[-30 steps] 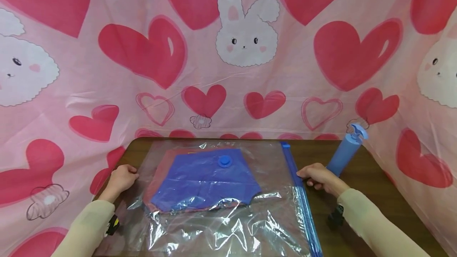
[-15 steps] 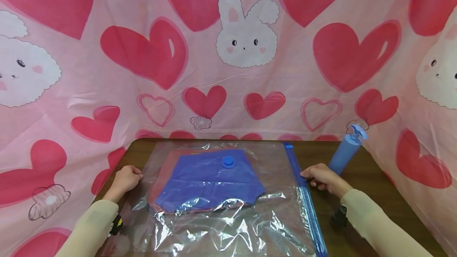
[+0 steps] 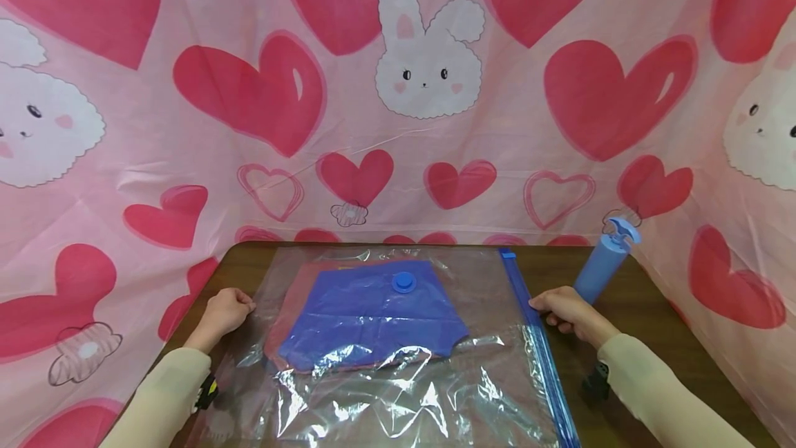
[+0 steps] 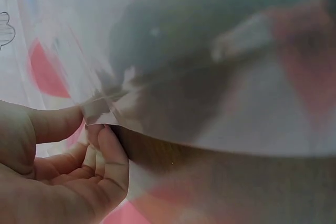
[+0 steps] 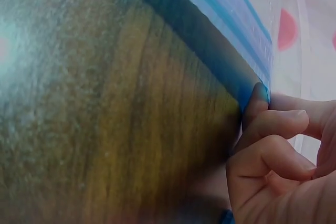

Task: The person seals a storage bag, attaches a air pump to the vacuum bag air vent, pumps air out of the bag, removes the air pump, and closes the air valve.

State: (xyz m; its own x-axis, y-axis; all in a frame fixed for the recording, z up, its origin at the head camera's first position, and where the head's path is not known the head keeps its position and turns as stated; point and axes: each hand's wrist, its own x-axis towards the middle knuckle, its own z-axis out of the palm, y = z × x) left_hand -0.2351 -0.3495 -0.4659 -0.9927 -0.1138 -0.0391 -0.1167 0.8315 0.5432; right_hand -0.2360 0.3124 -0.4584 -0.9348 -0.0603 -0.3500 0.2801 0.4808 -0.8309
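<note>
A large clear vacuum storage bag lies across the table, with a blue zip strip down its right side and a round blue valve on top. Inside it are a folded blue cloth and a reddish cloth partly hidden beneath. My left hand pinches the bag's left edge between thumb and fingers; the left wrist view shows the clear film lifted a little there. On the opposite side my right hand pinches the blue zip edge, its other fingers curled below.
A blue hand pump stands tilted just behind my right hand. The brown wooden table ends at a pink curtain with hearts and rabbits, which surrounds its back and sides.
Both hands and the bag between them have shifted slightly to the right, the cloths inside moving along. The pump has stayed in its place.
</note>
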